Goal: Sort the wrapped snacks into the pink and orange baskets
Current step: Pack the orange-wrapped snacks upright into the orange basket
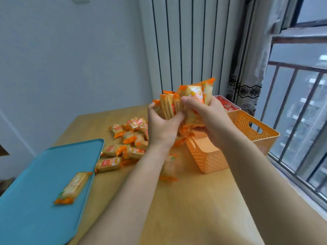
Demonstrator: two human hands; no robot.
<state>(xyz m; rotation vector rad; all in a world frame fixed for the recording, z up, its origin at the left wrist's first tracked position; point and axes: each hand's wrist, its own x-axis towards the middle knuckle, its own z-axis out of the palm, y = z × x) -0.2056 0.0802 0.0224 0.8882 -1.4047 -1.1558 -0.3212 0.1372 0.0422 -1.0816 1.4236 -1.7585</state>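
Both hands hold up one bunch of orange-wrapped snacks (192,98) above the near-left corner of the orange basket (247,128). My left hand (163,124) grips the left part of the bunch, my right hand (207,114) grips the right part. A blurred orange snack (169,167) is in the air or on the table below my left forearm. Several more orange-wrapped snacks (127,140) lie in a heap on the table to the left. The pink basket (228,104) with red-wrapped snacks stands behind the orange one, partly hidden by my right hand.
A teal tray (35,200) lies at the left with one orange snack (72,188) on it. The wooden table (194,209) ends at the right by a window with railings. A radiator and curtain stand behind the baskets.
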